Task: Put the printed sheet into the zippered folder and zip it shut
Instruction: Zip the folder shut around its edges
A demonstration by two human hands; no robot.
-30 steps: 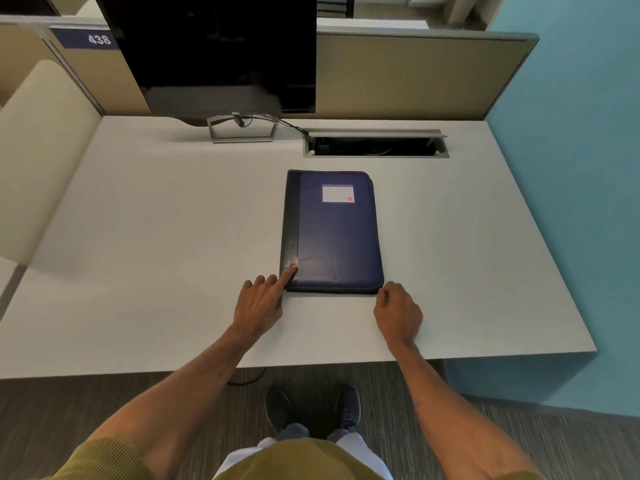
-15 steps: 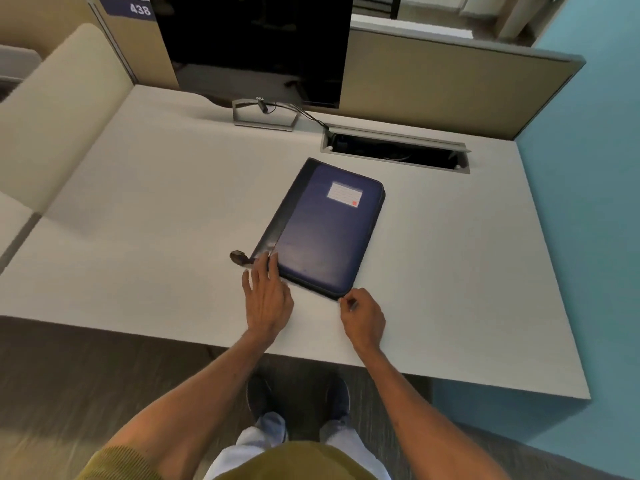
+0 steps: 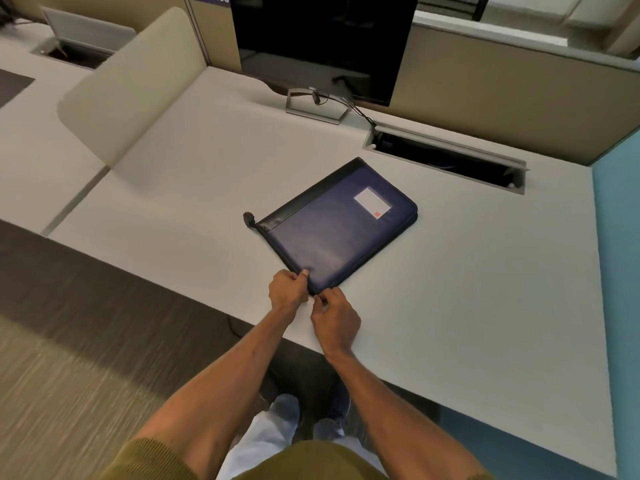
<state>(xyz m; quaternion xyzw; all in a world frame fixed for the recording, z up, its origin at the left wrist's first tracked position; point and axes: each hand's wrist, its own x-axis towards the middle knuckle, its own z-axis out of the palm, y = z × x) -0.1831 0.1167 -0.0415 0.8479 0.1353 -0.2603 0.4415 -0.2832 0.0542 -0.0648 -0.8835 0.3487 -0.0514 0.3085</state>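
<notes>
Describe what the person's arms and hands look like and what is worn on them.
Both forearms are bare. The left hand and right hand wear no gloves; no watch, ring or bracelet shows. An olive-green ribbed left sleeve ends near the elbow; the right sleeve barely shows at the bottom edge.

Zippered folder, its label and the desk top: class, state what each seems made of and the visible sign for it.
Zippered folder: likely faux leather or vinyl; dark blue with a black spine strip, soft sheen, faint creases. Label: probably paper sticker; flat, matte white with a red mark. Desk top: seemingly laminate; smooth, even pale grey, no visible grain.
</notes>
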